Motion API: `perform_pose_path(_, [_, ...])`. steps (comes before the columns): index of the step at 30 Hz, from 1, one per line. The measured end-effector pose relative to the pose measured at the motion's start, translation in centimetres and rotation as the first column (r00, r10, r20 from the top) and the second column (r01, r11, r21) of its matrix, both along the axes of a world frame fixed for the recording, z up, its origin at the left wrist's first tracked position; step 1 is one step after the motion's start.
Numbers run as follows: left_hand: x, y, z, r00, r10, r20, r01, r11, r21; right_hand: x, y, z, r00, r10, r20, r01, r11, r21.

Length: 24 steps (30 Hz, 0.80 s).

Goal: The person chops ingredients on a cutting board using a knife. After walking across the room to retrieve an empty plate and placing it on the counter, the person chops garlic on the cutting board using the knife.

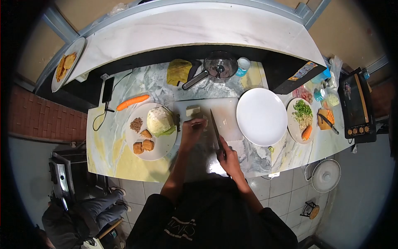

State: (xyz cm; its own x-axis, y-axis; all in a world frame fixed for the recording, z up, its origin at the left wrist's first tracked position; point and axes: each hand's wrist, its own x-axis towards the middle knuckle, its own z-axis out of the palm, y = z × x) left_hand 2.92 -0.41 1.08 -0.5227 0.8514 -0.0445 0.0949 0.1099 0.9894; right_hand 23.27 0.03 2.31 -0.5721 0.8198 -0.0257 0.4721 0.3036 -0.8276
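My right hand (227, 157) is wrapped round the handle of a knife (215, 126), whose blade points away from me over the cutting board (229, 108). To the left of the blade, my left hand (193, 129) is over the board with its fingers bent together; whether they hold something is too small to tell. Just beyond that hand a pale block (192, 110) lies on the board. Small pale bits are on the board right of the knife.
Left of the board, a plate (155, 155) holds a cabbage (160, 120), brown pieces and ground brown food. A carrot (132, 102) lies behind it. An empty white plate (261, 117) adjoins the board's right side. Farther right are a plate of chopped vegetables (293, 124) and an oven (357, 106).
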Motion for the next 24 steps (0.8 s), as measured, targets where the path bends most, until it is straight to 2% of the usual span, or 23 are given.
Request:
perform_pose_path(2, [0.5,0.5,-0.3,0.994,-0.010,0.111,0.018,0.997,-0.076,0.1,0.0,0.2,1.000,0.000,0.007,0.000,1.000,0.000])
perform_pose_path(3, [0.8,0.7,-0.3,0.994,-0.013,0.112,0.022,0.997,-0.076,0.2,0.0,0.1,1.000,-0.003,0.008,0.003,1.000,0.000])
perform_pose_path(5, [1.3,1.0,-0.2,1.000,-0.019,0.006,0.020,0.992,-0.128,0.3,0.0,-0.3,1.000,-0.027,-0.014,0.027,1.000,0.005])
perform_pose_path(6, [1.5,1.4,0.0,1.000,-0.023,0.006,0.023,0.992,-0.128,0.3,0.1,-0.2,0.999,-0.030,-0.014,0.030,1.000,0.006])
perform_pose_path(11, [3.0,2.7,0.4,0.991,-0.008,-0.137,0.002,0.999,-0.040,0.6,0.3,-0.2,0.998,-0.057,0.012,0.057,0.998,-0.022])
perform_pose_path(15, [3.6,3.5,-1.3,0.977,-0.028,-0.211,0.022,0.999,-0.031,1.0,0.9,-0.4,0.996,-0.086,0.010,0.085,0.996,0.006])
perform_pose_path(17, [4.0,3.5,-0.7,0.958,-0.045,-0.282,0.006,0.991,-0.137,1.1,1.2,0.1,0.993,-0.104,0.047,0.108,0.990,-0.090])
perform_pose_path(24, [4.3,3.4,-3.0,0.976,-0.028,-0.215,0.004,0.994,-0.111,1.4,1.7,-0.3,0.992,-0.118,0.039,0.117,0.993,0.011])
